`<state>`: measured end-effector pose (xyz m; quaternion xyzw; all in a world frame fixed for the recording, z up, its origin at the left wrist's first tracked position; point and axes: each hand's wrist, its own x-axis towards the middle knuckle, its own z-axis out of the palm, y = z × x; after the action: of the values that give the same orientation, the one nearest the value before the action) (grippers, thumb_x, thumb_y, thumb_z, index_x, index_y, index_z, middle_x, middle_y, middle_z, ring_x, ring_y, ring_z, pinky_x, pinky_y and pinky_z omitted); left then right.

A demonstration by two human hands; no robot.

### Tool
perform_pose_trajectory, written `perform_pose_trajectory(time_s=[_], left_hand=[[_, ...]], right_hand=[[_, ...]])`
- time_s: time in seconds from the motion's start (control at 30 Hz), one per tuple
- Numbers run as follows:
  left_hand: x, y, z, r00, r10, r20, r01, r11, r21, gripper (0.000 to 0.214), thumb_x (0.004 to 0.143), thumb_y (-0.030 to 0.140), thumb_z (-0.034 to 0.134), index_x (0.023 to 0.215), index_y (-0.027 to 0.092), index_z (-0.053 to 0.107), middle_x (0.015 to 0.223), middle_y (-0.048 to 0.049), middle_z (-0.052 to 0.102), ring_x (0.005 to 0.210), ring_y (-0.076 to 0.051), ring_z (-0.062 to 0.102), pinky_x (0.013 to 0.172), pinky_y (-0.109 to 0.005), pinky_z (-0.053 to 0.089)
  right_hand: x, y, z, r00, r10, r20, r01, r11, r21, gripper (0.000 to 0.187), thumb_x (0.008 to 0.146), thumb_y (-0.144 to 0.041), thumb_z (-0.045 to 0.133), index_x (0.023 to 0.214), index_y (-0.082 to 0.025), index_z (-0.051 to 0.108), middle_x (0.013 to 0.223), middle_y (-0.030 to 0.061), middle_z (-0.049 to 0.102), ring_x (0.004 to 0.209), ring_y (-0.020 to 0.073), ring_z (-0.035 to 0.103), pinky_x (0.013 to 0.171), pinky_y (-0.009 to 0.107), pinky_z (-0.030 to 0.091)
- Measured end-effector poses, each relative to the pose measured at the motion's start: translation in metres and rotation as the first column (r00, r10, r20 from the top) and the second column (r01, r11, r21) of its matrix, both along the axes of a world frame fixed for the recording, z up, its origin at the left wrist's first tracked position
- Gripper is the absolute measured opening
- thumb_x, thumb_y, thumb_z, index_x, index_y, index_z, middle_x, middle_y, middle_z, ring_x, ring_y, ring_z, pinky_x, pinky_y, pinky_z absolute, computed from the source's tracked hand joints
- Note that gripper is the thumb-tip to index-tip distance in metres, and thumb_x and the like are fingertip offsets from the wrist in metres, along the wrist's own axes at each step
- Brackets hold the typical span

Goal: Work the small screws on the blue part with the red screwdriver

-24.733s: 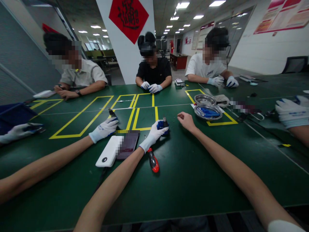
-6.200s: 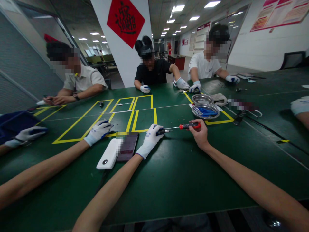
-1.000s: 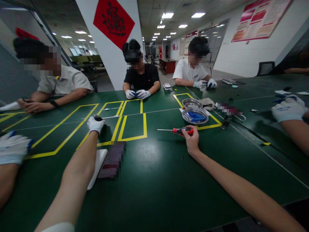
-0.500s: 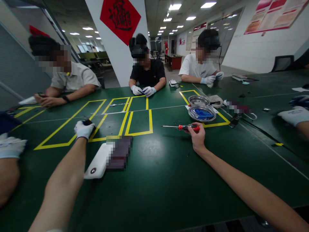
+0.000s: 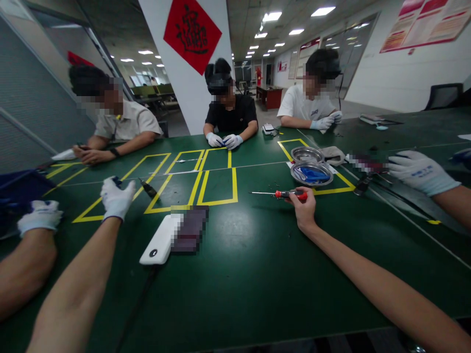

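Note:
My left hand [image 5: 117, 196], in a white glove, hovers over the left side of the table with its thumb spread from the fingers. Just right of it is a dark, slim tool with a pointed end [image 5: 147, 188], apart from the hand. My bare right hand [image 5: 304, 207] grips a screwdriver [image 5: 290, 194] by its red and black handle, and the thin metal shaft points left. Behind that hand, two metal bowls stand close together; the front bowl [image 5: 312, 183] contains something blue. Tiny dark bits lie near the screwdriver.
A white device [image 5: 156, 245] with a cable and a dark, blurred-out object [image 5: 191, 229] lie in front. Yellow tape [image 5: 218, 202] marks rectangles on the green table. Co-workers' gloved hands are at far left [image 5: 40, 215] and right [image 5: 423, 171]; three people sit opposite.
My left hand has let go of the dark pointed tool and drawn left, opening. My right hand keeps the screwdriver. The right co-worker's hand has moved left; the view has shifted slightly.

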<state>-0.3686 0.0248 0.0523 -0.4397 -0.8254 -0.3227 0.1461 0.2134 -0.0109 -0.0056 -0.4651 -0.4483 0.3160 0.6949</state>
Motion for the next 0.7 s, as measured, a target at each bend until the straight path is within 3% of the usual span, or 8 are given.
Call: perform_pose_trajectory(time_s=[0.03,0.1,0.17,0.23,0.33,0.5,0.7], left_hand=[[0.000,-0.004,-0.002,0.998,-0.042,-0.035,0.042,0.999,0.011,0.048,0.085,0.043,0.052,0.121,0.013,0.044,0.112,-0.0060,0.059,0.101,-0.018,0.055,0.094,-0.034,0.045],[0.006,-0.011,-0.012,0.966,-0.241,-0.096,0.237,0.970,-0.046,0.044,0.087,0.041,0.047,0.124,0.017,0.046,0.118,-0.0042,0.058,0.105,-0.016,0.055,0.097,-0.029,0.042],[0.017,-0.016,-0.026,0.882,-0.464,-0.074,0.444,0.874,-0.196,0.049,0.083,0.043,0.050,0.124,0.017,0.049,0.122,-0.0046,0.058,0.109,-0.017,0.053,0.099,-0.029,0.040],[0.029,-0.017,-0.040,0.822,-0.570,0.007,0.544,0.781,-0.307,0.061,0.077,0.048,0.053,0.127,0.014,0.047,0.128,-0.0083,0.055,0.116,-0.022,0.051,0.102,-0.032,0.037],[0.043,-0.007,-0.054,0.778,-0.620,0.101,0.610,0.706,-0.360,0.074,0.074,0.053,0.051,0.134,0.011,0.041,0.140,-0.0129,0.045,0.128,-0.028,0.041,0.108,-0.037,0.031],[0.064,0.032,-0.061,0.737,-0.670,0.090,0.651,0.667,-0.362,0.078,0.074,0.058,0.048,0.136,0.011,0.040,0.143,-0.0150,0.041,0.132,-0.030,0.037,0.111,-0.038,0.025],[0.120,0.086,-0.069,0.647,-0.761,0.055,0.725,0.591,-0.352,0.074,0.080,0.057,0.043,0.136,0.009,0.041,0.143,-0.0166,0.041,0.133,-0.028,0.036,0.112,-0.038,0.023]], right_hand=[[0.000,0.000,0.000,1.000,0.005,0.000,-0.005,1.000,-0.001,0.039,0.070,-0.038,0.071,0.100,-0.021,0.054,0.103,0.0038,0.056,0.085,0.0196,0.063,0.073,0.042,0.061],[0.000,-0.001,0.001,1.000,0.015,0.003,-0.015,1.000,-0.002,0.039,0.070,-0.038,0.072,0.100,-0.022,0.054,0.104,0.0039,0.056,0.085,0.0196,0.063,0.074,0.041,0.061],[0.000,-0.002,0.002,1.000,0.022,0.008,-0.022,1.000,0.003,0.038,0.071,-0.037,0.072,0.100,-0.022,0.054,0.105,0.0039,0.056,0.086,0.0196,0.063,0.074,0.041,0.061],[0.000,-0.002,0.002,1.000,0.026,0.016,-0.026,1.000,0.011,0.036,0.071,-0.036,0.071,0.101,-0.022,0.055,0.104,0.0037,0.056,0.085,0.0196,0.062,0.074,0.042,0.060],[0.000,-0.002,0.001,0.999,0.029,0.022,-0.029,0.999,0.020,0.035,0.073,-0.035,0.071,0.101,-0.022,0.054,0.103,0.0036,0.055,0.084,0.0199,0.063,0.074,0.043,0.061],[0.000,-0.002,0.001,1.000,0.023,0.018,-0.023,1.000,0.016,0.036,0.072,-0.036,0.071,0.100,-0.022,0.054,0.104,0.0042,0.054,0.086,0.0206,0.062,0.073,0.042,0.061],[0.000,0.000,0.000,1.000,0.011,0.008,-0.011,1.000,0.004,0.036,0.071,-0.036,0.072,0.100,-0.021,0.054,0.103,0.0034,0.055,0.084,0.0191,0.062,0.073,0.041,0.061]])
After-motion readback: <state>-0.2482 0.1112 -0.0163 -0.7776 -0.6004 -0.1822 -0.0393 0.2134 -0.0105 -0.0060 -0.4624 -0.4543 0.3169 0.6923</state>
